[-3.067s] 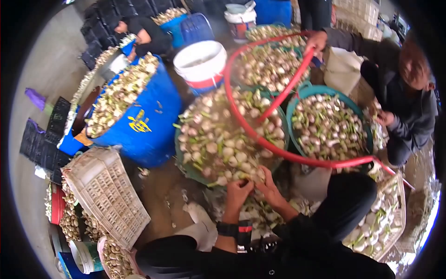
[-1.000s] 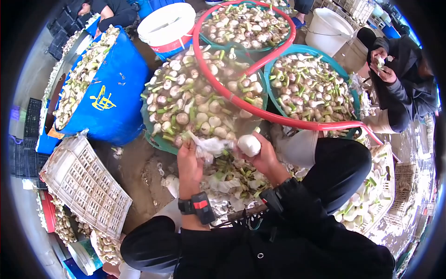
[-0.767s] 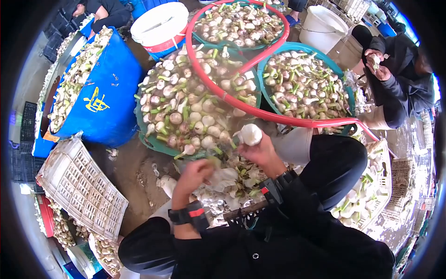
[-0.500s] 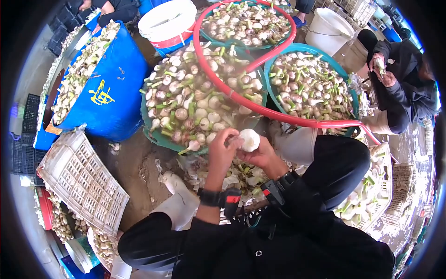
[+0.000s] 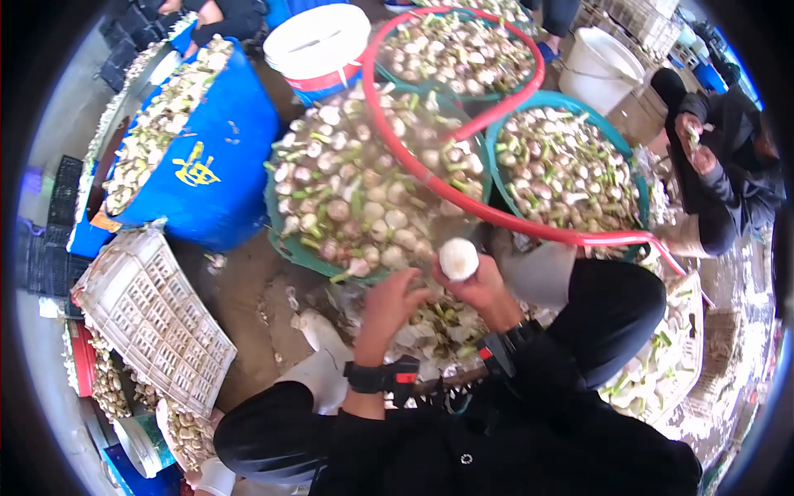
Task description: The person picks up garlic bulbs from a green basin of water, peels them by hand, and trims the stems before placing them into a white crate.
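A white, peeled garlic bulb [image 5: 458, 259] rests in the fingers of my right hand [image 5: 481, 289], which is closed around its lower side. Just to its left, my left hand [image 5: 390, 304] is apart from the bulb, fingers loosely spread with nothing visible in them. Beyond both hands stands a green tub [image 5: 291, 255] heaped with garlic bulbs [image 5: 351, 178] with green stem stubs, partly under water. Below my hands, between my boots, lies a pile of peeled skins and stem scraps [image 5: 442, 331].
A red hose [image 5: 471, 207] loops over the tubs. At right, a second green tub [image 5: 493, 157] and a crate of garlic [image 5: 695, 331]; at left, a blue barrel [image 5: 240, 174] and a tilted white crate [image 5: 157, 318]. A co-worker's hands [image 5: 696, 147] are at far right.
My left hand has come off the garlic bulb and moved left and down. The bulb stays in my right hand. The whole view has shifted slightly.
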Demonstrator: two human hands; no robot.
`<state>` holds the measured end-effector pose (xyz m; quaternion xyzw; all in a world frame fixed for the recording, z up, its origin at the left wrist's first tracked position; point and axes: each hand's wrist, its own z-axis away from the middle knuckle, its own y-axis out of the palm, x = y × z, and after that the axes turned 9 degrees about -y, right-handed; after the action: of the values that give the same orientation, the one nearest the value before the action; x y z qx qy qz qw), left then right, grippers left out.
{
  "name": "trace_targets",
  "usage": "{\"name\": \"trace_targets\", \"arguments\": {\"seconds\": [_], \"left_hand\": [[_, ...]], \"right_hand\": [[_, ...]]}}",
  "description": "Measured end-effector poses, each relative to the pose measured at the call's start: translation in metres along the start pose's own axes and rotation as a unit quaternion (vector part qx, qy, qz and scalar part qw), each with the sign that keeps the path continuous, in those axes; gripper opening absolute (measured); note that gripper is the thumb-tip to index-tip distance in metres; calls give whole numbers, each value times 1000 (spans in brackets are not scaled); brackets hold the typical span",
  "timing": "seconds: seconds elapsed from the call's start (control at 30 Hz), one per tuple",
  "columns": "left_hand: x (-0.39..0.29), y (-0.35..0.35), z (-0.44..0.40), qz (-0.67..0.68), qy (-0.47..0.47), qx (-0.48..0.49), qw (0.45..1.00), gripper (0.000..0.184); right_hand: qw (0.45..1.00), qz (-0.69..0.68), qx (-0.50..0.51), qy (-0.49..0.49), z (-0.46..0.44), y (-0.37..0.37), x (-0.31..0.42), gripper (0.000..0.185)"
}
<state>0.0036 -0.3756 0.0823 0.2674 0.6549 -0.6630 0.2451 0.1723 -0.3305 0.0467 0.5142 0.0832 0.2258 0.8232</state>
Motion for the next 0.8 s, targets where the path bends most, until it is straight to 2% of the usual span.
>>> {"name": "trace_targets", "arguments": {"seconds": [0.03, 0.07, 0.13, 0.17, 0.23, 0.27, 0.3, 0.37, 0.4, 0.43, 0.47, 0.5, 0.53, 0.57, 0.6, 0.63, 0.67, 0.7, 0.73, 0.8], "left_hand": [[-7, 0, -5, 116, -76, 89, 986, 24], [-14, 3, -6, 233, -151, 176, 944, 25], [-19, 18, -9, 254, -204, 175, 929, 21], [-19, 25, -7, 254, -205, 164, 931, 21], [-23, 27, -3, 375, -133, 144, 906, 19], [-28, 22, -2, 405, -125, 174, 889, 19], [-27, 16, -5, 403, -127, 167, 891, 19], [-24, 2, -15, 409, -53, 223, 883, 21], [-15, -7, -23, 351, -79, 269, 893, 17], [5, -12, -28, 294, -149, 266, 906, 17], [28, -16, -32, 235, -218, 263, 910, 19], [45, -26, -40, 90, -178, 167, 966, 23], [61, -37, -52, -60, -132, 65, 987, 28], [79, -48, -70, -57, -166, 17, 984, 30], [97, -55, -89, -53, -199, -34, 978, 34], [123, -52, -107, -48, -199, -41, 978, 34], [152, -45, -127, -53, -191, -53, 979, 37], [166, -45, -141, -57, -183, -65, 979, 40], [154, -48, -146, -48, -238, -55, 968, 45], [179, -10, -172, -86, -247, -66, 963, 48]], "right_hand": [[998, 40, -35, -30, -1, 3, -3, 25], [996, 75, 2, -51, -3, -5, -4, 26], [989, 96, 50, -105, -7, -17, -11, 21], [982, 91, 86, -139, -13, -27, -10, 20], [952, 217, 94, -194, -2, -6, -6, 19], [946, 241, 72, -207, 0, -2, -7, 19], [937, 257, 77, -223, -2, -3, -7, 23], [952, 217, 72, -205, -2, -3, 4, 29], [963, 191, 14, -190, 3, 7, 14, 33], [969, 155, 3, -192, 15, 25, 27, 32], [960, 190, 27, -204, 26, 40, 48, 29], [949, 151, 44, -274, 46, 66, 63, 28], [925, 171, 4, -340, 63, 75, 93, 26], [891, 230, 62, -386, 89, 92, 123, 24], [829, 318, 67, -454, 112, 97, 158, 27], [690, 491, 17, -531, 148, 89, 192, 33], [401, 718, -77, -564, 187, 82, 226, 41], [181, 811, -146, -537, 227, 69, 257, 49], [159, 813, -180, -531, 253, 53, 277, 49], [108, 864, -283, -402, 313, -9, 316, 50]]}}
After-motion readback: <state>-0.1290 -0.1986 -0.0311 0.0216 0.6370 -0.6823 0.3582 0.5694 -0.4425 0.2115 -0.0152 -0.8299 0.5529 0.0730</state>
